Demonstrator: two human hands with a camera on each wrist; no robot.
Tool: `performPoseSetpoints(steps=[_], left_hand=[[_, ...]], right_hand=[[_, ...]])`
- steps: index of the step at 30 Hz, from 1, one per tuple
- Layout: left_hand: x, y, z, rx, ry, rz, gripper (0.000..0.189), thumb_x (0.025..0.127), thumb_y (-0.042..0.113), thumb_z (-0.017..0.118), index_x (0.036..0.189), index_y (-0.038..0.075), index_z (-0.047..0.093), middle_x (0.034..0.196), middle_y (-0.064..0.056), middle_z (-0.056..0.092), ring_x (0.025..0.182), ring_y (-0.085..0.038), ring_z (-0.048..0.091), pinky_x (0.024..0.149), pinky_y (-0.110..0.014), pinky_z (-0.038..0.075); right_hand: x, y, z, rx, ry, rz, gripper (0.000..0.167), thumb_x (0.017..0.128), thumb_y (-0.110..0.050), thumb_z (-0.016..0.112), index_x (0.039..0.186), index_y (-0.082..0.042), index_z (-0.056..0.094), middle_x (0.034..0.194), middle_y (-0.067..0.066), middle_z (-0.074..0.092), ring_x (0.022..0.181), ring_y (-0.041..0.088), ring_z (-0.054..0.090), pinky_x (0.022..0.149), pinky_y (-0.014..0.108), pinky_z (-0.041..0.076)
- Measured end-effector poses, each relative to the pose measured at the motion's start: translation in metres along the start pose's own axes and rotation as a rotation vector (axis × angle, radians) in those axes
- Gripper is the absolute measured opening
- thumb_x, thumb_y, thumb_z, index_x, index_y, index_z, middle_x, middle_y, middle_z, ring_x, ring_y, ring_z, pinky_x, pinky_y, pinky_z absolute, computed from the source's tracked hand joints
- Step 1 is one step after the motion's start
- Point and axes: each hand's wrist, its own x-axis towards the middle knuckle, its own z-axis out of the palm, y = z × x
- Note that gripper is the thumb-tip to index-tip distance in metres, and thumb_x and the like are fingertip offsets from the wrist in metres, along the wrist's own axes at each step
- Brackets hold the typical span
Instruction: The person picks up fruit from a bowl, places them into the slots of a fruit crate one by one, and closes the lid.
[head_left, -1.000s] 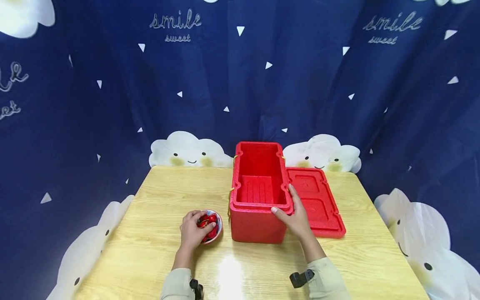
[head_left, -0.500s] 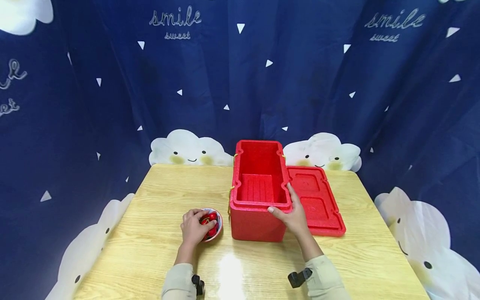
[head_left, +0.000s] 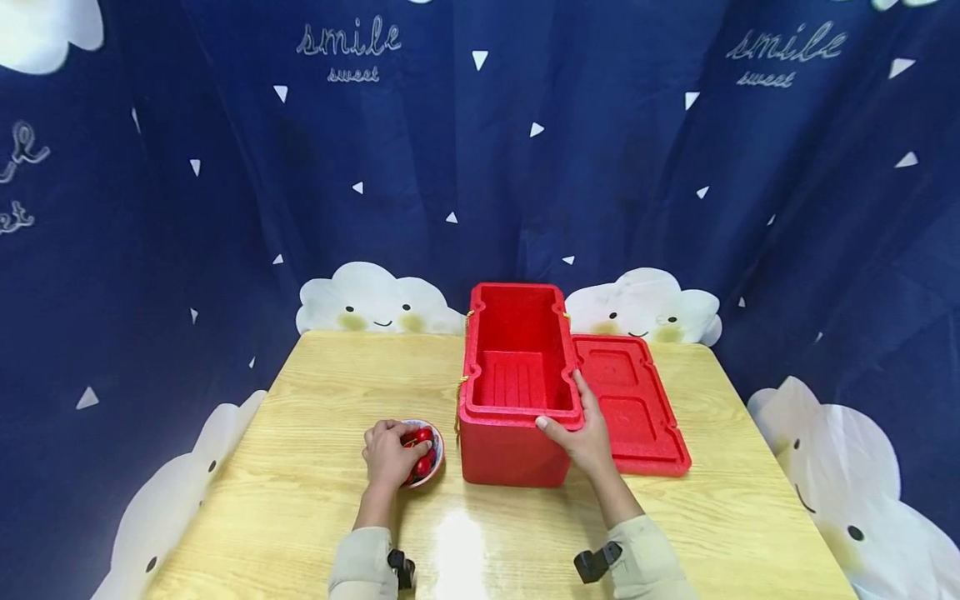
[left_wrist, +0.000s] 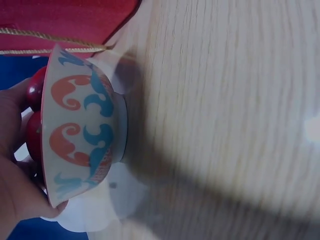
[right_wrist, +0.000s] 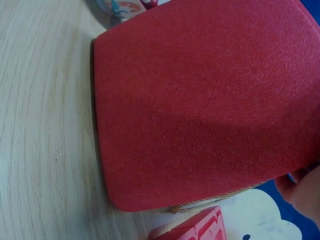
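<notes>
A small bowl (left_wrist: 85,125) with orange and blue swirls stands on the table, left of the red box. It holds several glossy red cherries (head_left: 423,467). My left hand (head_left: 390,454) reaches over its left rim, curled thumb and fingers in among the cherries; how many it pinches is hidden. In the left wrist view a cherry (left_wrist: 36,90) shows against the fingers above the rim. The lidless red foam box (head_left: 513,454) has a bare ribbed floor. My right hand (head_left: 588,433) grips its near right corner, thumb on the front rim, fingers along the right side.
The box's red lid (head_left: 637,417) lies on the table to its right, recessed side up. Gold cord (left_wrist: 55,37) runs along the box's side. Behind the wooden table (head_left: 337,375) hangs a dark blue curtain (head_left: 480,167) with cloud prints.
The left thumb has shifted slightly among the cherries, and more red shows below it. The left forearm has edged to the right. My right hand keeps its grip; box and lid stay put.
</notes>
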Motion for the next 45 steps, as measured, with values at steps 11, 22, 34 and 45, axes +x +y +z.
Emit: performPoseSetpoints(steps=[11,22,34,45], left_hand=[[-0.014,0.003,-0.008,-0.132,0.088,0.071,0.034,0.07,0.018,0.081,0.101,0.008,0.071,0.1,-0.011,0.065,0.097,-0.032,0.054,0.088,-0.053,0.031],[-0.017,0.018,-0.016,-0.277,0.088,0.067,0.034,0.071,0.012,0.081,0.103,0.006,0.07,0.093,-0.009,0.066,0.089,-0.026,0.062,0.076,-0.044,0.05],[-0.012,0.042,-0.032,-0.335,0.159,0.11,0.035,0.069,0.012,0.082,0.101,0.006,0.071,0.095,-0.007,0.067,0.087,-0.025,0.062,0.08,-0.045,0.046],[-0.002,0.054,-0.04,-0.349,0.177,0.148,0.034,0.071,0.013,0.081,0.102,0.006,0.07,0.096,-0.006,0.067,0.091,-0.025,0.061,0.082,-0.045,0.045]], right_hand=[[0.007,0.036,-0.001,-0.059,-0.009,-0.004,0.092,0.074,-0.025,0.079,0.148,-0.018,0.024,0.141,0.01,0.037,0.12,0.029,0.042,0.085,0.043,0.047],[0.003,0.042,0.0,0.019,0.014,-0.023,0.084,0.073,-0.017,0.079,0.143,-0.021,0.033,0.134,0.009,0.044,0.114,0.029,0.047,0.079,0.037,0.05],[-0.002,0.022,-0.001,0.056,-0.002,-0.001,0.083,0.075,-0.008,0.077,0.143,-0.009,0.03,0.136,0.021,0.041,0.116,0.039,0.045,0.079,0.03,0.049],[0.002,0.018,-0.001,0.05,-0.003,0.002,0.083,0.075,-0.012,0.076,0.144,-0.012,0.029,0.138,0.018,0.038,0.119,0.039,0.042,0.08,0.036,0.05]])
